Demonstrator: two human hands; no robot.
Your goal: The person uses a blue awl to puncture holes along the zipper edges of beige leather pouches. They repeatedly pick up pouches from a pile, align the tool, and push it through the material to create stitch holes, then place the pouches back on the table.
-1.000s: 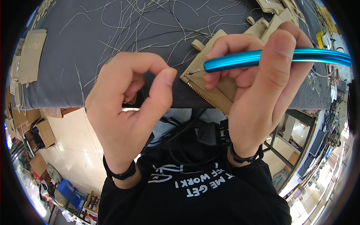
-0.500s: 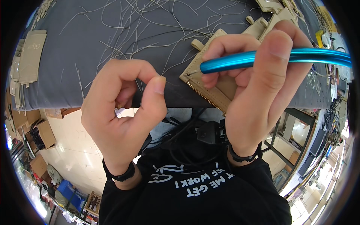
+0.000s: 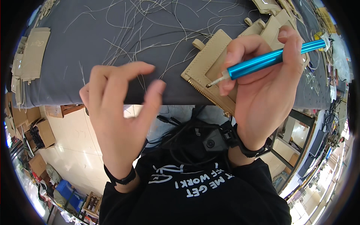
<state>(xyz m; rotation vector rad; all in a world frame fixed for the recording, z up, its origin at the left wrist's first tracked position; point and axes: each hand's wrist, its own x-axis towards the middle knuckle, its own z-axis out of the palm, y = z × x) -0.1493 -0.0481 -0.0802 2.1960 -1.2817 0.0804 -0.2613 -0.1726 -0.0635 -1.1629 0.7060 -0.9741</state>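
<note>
My right hand (image 3: 268, 82) holds a shiny blue pen-shaped tool (image 3: 258, 63) with a pale collar and a thin metal tip. The tip hangs over the edge of a beige zip wallet (image 3: 200, 65), and I cannot tell whether it touches. The wallet has a stitched border, a brass-coloured zipper (image 3: 204, 92) along its near edge and a small loop at its far left. My left hand (image 3: 116, 97), slightly blurred, is raised left of the wallet, thumb and forefinger apart with nothing visible between them. Loose pale threads (image 3: 138, 41) lie beyond it.
The grey cloth-covered table (image 3: 71, 67) spans the far side. More beige pieces (image 3: 35, 54) are stacked at the left. Other beige wallets (image 3: 268, 5) lie at the far right. Black cables (image 3: 176, 131) hang below the table edge, and cardboard boxes (image 3: 44, 135) stand on the floor at left.
The blue tool has swung so its tip points down-left, nearer the zipper edge. My left thumb and forefinger have parted from a pinch. The wallet has shifted slightly.
</note>
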